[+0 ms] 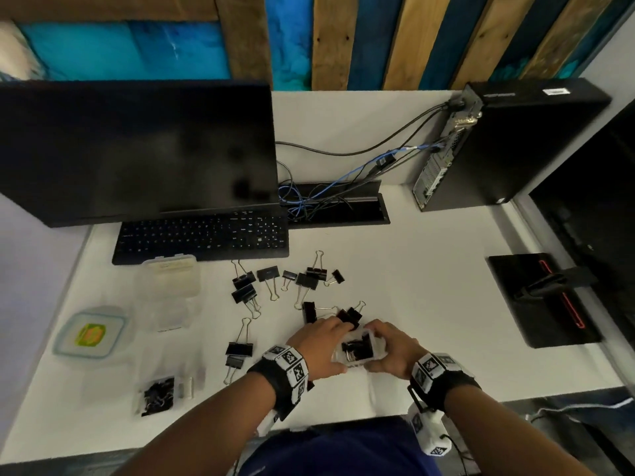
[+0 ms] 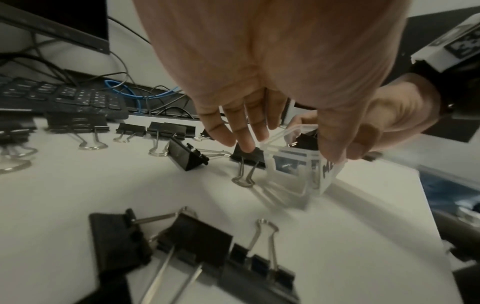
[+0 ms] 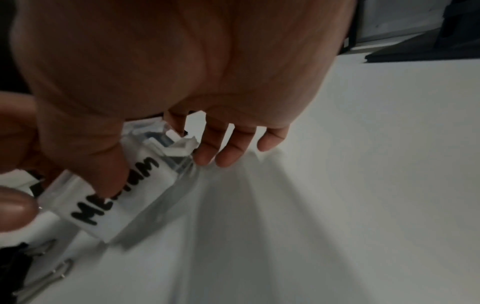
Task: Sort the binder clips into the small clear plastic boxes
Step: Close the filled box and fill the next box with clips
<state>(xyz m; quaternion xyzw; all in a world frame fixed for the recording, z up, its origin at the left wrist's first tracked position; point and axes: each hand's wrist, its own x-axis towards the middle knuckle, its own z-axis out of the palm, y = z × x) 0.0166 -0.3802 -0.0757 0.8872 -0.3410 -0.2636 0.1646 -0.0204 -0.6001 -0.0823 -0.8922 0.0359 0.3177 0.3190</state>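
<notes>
Holding box (image 1: 360, 348): both grips clasp it; loose clips (image 1: 311, 281) crowd keyboard (image 1: 202, 237) side

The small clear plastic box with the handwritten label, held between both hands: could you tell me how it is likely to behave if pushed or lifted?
The small clear plastic box looks thin-walled, so it probably flexes under a firm grip. With only a few black binder clips inside, it is likely light and slides easily on the smooth white desk. Open-topped, it could spill if tipped.
</notes>
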